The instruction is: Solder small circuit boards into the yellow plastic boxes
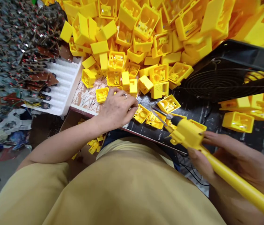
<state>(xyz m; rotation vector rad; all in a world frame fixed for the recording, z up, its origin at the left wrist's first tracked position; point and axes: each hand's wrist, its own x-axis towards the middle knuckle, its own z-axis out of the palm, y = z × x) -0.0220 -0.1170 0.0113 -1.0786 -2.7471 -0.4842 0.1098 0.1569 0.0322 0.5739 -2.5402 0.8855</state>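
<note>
My left hand (118, 109) rests low over the near edge of the heap of yellow plastic cases, its fingers curled and their tips hidden beneath it. What it grips, if anything, is out of sight. A small open yellow case (102, 95) lies beside its knuckles. My right hand (230, 159) is closed around a yellow soldering gun (190, 132) with a black collar and a thin metal tip pointing left. Under and behind that tip, several open yellow case halves (155, 120) lie in a row along the bench edge. Another open case half (168, 103) sits just behind them.
A large heap of yellow cases (146, 22) covers the back. Circuit boards with wires (24, 47) pile up at left on a white foam tray (64, 84). A black fan (221, 75) stands at right. Below the bench edge, a box (67, 125) contains yellow parts.
</note>
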